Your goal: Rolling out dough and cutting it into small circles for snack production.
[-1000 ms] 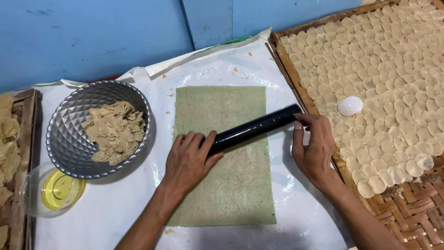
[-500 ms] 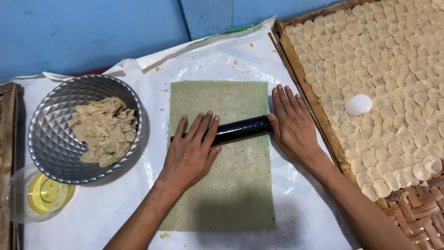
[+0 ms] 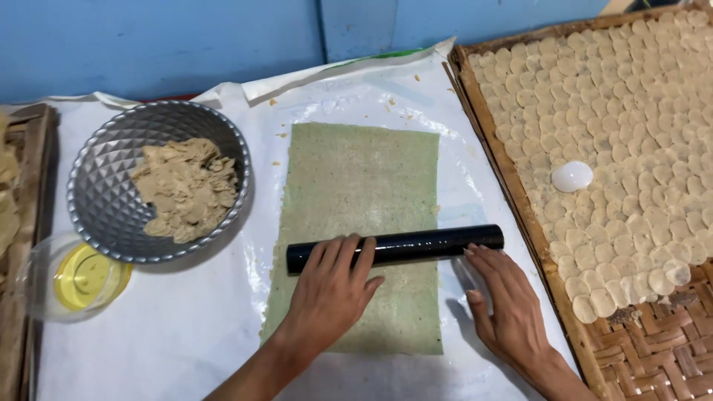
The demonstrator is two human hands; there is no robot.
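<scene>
Rolled nearer since before, black rolling pin (image 3: 397, 246) across green dough sheet (image 3: 364, 215); keep left hand (image 3: 332, 289) and right hand (image 3: 505, 297) flat-fingered, pressing evenly at both ends.

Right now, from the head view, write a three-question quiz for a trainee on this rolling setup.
1. True or false: the left hand rests flat on the black rolling pin.
2. What lies under the rolling pin? A) a bare woven tray B) a green dough sheet C) the metal bowl
3. Fill in: the small clear bowl near the metal bowl holds a ____ liquid.

Key
1. True; the right hand touches the pin's other end with its fingertips.
2. B; the sheet lies on white plastic.
3. Yellow.
</scene>
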